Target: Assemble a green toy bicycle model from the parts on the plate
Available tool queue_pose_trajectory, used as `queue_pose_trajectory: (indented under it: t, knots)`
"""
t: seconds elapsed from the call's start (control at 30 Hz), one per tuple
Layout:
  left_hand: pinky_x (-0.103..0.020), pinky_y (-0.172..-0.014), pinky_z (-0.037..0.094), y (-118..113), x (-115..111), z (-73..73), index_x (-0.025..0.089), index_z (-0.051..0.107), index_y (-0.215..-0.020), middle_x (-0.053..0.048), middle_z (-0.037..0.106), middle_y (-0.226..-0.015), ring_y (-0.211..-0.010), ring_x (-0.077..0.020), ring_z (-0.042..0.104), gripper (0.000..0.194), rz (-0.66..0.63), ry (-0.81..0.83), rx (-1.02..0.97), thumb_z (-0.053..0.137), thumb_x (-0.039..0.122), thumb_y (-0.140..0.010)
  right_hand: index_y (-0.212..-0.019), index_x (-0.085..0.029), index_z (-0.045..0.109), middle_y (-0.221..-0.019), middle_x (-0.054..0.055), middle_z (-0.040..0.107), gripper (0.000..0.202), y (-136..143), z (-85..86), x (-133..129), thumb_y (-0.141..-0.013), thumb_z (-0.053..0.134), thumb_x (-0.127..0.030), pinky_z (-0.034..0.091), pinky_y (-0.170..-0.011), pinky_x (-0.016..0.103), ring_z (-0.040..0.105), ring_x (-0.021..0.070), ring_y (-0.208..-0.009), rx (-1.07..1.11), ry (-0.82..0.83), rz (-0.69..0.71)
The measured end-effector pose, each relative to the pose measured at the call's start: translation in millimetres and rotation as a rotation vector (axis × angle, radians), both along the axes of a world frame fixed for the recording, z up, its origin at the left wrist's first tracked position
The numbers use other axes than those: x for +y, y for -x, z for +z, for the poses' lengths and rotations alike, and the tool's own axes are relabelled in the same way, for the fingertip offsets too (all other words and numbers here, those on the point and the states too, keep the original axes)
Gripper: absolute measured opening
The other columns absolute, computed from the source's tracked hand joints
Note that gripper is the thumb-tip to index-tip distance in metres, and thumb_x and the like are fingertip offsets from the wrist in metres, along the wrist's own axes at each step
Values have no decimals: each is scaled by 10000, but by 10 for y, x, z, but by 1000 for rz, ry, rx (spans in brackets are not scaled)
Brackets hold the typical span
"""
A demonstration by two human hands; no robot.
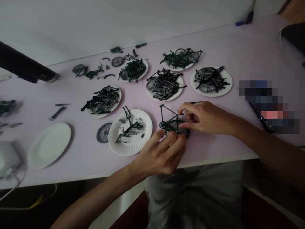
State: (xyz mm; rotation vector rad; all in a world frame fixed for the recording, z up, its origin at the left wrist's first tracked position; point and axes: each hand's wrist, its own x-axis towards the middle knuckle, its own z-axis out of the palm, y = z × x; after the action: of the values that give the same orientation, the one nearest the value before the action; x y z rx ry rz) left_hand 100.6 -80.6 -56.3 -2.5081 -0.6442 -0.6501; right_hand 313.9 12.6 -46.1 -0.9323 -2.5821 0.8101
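Observation:
A small dark model bicycle frame (169,119) with a spoked wheel lies near the table's front edge, between my two hands. My left hand (166,149) is at the wheel's near side, fingers curled and closed; it covers part of the rim. From the right, my right hand (197,117) reaches over the wheel, thumb and fingers bent around its upper right part. The fingertips of both hands meet the model, and the exact grip points are partly hidden. Just left of it, a paper plate (130,149) carries loose green bicycle parts, with a separate spoked wheel (103,133) partly under its rim.
Several paper plates piled with model bicycle parts (164,86) stand further back. At left are a bare white plate (50,144), a small grey pump-like part (57,113) and a white box (8,156). A dark cylinder (28,65) juts in; a phone-like object (262,117) lies right.

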Motion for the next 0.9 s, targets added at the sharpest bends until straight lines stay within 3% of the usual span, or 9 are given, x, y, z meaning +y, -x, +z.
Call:
queue_pose_trajectory:
  t: [0.7, 0.9]
  knots:
    - [-383, -716, 406, -1, -26, 53, 41, 720, -875, -112, 715, -935, -860, -241, 626, 221, -64, 38, 8, 500, 35, -899, -1035, -213, 598, -671, -55, 624, 284, 11, -7, 13, -863, 711, -409, 331, -611, 252, 542, 121, -591, 3, 20, -18]
    - [-379, -729, 422, 17, -41, 44, 39, 726, -901, -106, 708, -958, -998, -258, 636, 230, -45, 32, 41, 497, 63, -912, -1017, -215, 605, -659, -58, 623, 277, 10, 12, 9, -848, 722, -400, 325, -603, 252, 529, 118, -580, 11, 30, -26]
